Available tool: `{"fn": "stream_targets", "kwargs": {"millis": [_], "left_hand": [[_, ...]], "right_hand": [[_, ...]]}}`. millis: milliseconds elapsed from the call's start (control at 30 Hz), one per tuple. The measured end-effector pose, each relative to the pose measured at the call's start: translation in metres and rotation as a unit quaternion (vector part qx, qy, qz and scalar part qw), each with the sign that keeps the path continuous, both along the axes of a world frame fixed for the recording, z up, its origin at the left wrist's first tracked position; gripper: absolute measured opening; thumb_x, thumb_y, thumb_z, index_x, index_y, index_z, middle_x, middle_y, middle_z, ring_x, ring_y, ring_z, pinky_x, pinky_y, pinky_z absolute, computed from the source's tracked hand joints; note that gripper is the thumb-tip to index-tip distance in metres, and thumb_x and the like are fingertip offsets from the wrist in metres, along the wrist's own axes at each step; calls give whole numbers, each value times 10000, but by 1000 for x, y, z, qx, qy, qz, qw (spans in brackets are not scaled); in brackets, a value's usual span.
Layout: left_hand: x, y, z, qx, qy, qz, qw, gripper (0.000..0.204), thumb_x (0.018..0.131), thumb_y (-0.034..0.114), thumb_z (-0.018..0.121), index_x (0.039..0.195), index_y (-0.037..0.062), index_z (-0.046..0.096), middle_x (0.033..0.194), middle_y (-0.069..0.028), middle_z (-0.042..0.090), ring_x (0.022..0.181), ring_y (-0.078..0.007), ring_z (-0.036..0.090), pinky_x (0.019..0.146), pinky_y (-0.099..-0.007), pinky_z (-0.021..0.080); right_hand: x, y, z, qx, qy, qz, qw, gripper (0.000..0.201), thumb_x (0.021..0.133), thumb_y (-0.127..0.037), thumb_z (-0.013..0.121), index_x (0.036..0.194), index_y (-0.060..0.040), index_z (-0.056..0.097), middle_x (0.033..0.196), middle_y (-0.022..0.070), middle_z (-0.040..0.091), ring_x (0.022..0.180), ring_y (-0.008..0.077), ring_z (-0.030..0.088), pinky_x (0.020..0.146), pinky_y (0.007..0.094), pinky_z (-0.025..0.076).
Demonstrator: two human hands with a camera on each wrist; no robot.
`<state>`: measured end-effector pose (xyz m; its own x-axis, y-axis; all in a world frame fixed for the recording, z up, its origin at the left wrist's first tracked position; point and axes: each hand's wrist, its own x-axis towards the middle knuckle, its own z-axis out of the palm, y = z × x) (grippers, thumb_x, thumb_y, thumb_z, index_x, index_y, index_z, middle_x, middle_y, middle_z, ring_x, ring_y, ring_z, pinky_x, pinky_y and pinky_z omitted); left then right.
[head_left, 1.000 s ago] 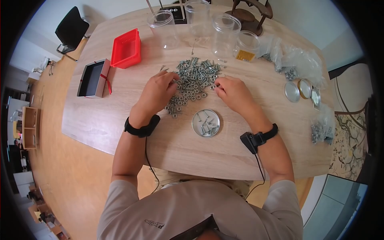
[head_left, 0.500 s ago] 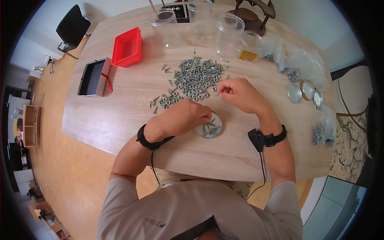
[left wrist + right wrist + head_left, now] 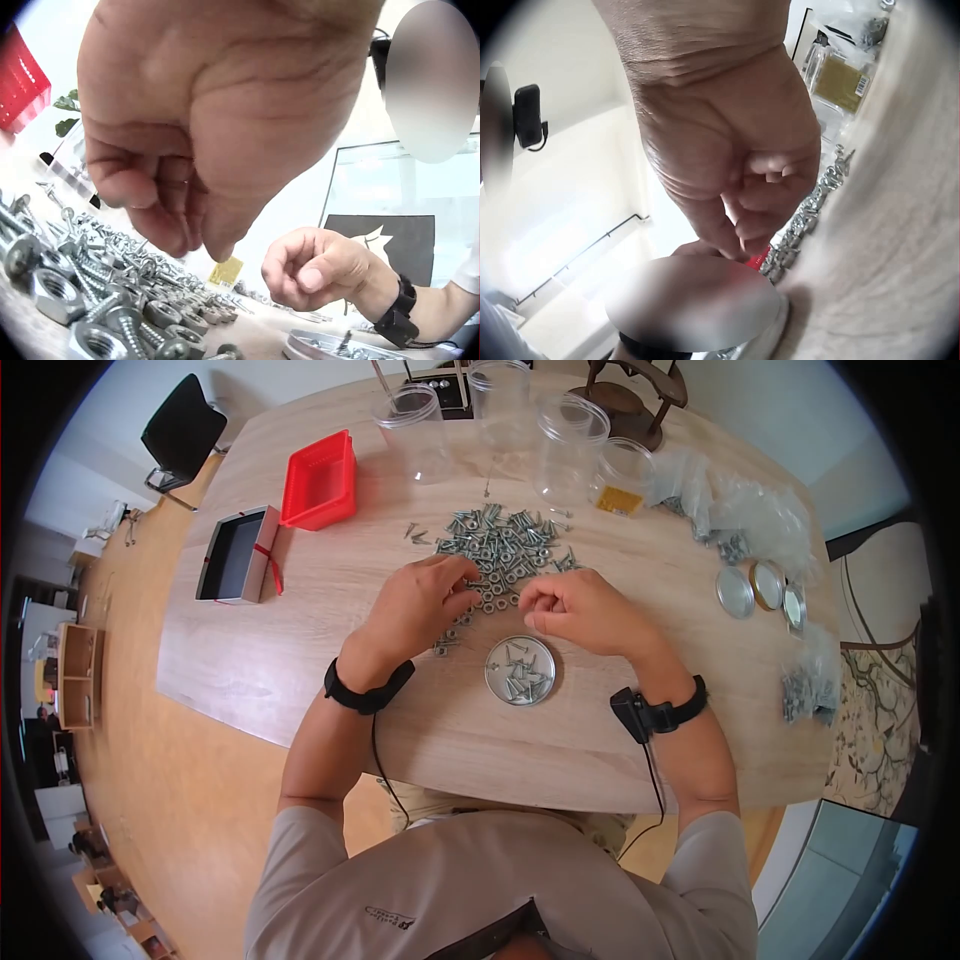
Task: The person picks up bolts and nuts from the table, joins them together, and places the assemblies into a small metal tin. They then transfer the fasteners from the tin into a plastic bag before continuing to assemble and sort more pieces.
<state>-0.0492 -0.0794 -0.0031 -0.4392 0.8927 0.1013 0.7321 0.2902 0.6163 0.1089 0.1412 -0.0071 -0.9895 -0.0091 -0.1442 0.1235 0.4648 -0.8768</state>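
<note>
While jars point(image 3: 570, 460) stand, a dish point(image 3: 495, 679) holds screws point(image 3: 522, 686).

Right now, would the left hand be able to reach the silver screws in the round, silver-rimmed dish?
Probably yes: the screws lie uncovered near the left hand, and nothing tall stands between them.

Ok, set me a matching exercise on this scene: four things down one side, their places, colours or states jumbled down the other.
1. Basket
2. Dish
3. Chair
4. Heap

A. Standing on the floor
B. Screws and nuts mixed together
C. Red
D. Between the heap and the shirt

Pairs: 1-C, 2-D, 3-A, 4-B
</note>
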Motion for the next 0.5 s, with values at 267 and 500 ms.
{"fn": "stream_targets", "kwargs": {"millis": [267,500], "left_hand": [[-5,-1,-17,0,85,27,996,180,929,104,735,1079,16,688,1010,-199,727,933,-425,709,824,-491,561],[-8,1,-22,10,96,36,995,103,938,63,678,1028,12,683,971,-201,724,914,-437,701,812,-499,557]], "right_hand": [[-12,-17,-43,161,141,-100,972,198,920,-110,787,1060,1,702,880,163,739,765,296,724,722,403,569],[-14,-17,-51,215,180,-87,956,152,929,-126,758,977,-9,673,883,159,705,778,343,700,718,437,555]]}}
